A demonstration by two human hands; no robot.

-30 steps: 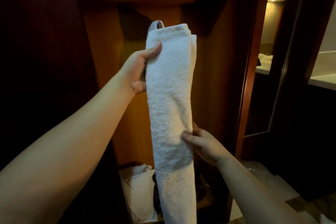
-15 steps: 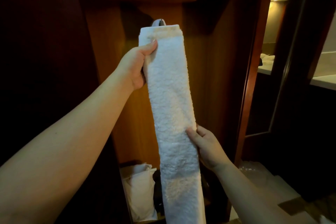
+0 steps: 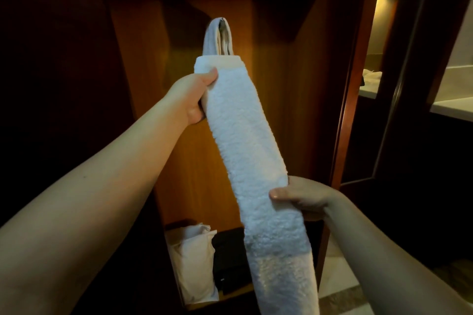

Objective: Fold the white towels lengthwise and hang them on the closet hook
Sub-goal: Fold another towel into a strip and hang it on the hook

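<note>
Fingers of left hand point(image 3: 195, 98) and right hand point(image 3: 303, 197) grip folded white towel point(image 3: 252, 151); no writing legible.

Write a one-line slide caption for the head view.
Left hand and right hand hold a folded white towel below another towel already on the closet hook.

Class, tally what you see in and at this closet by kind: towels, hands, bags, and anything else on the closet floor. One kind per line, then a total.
Towels: 2, the held towel and the hung towel
Hands: 2, the left hand and the right hand, both gripping the held towel
White bags: 1, the bag on the closet floor
Black boxes: 1, the box beside it
Total: 6
</note>
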